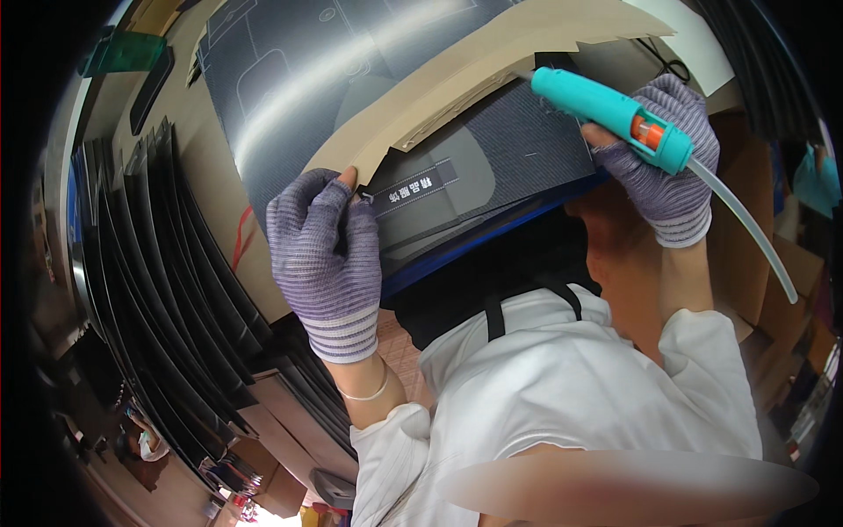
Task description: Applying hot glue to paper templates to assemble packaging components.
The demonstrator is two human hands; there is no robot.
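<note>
In my right hand (660, 149), gloved in purple-striped knit, is a teal glue gun (606, 110) with a clear glue stick (746, 215) sticking out of its rear. Its nozzle points left, at the near edge of a long tan cardboard strip (457, 77), where a raised line of glue (457, 114) shows. My left hand (329, 250), gloved alike with bare fingertips, pinches the strip's left end between thumb and fingers. Beneath the strip lies a dark printed sheet (290, 97) with pale outlines and a grey label patch (430, 198).
To the left, several dark curved panels (167, 281) stand in a row on the table. A green tape dispenser (123, 53) sits at the far left. More dark panels (764, 61) hang or stand at the far right, near cardboard boxes (790, 272). A black cable (667, 61) lies behind my right hand.
</note>
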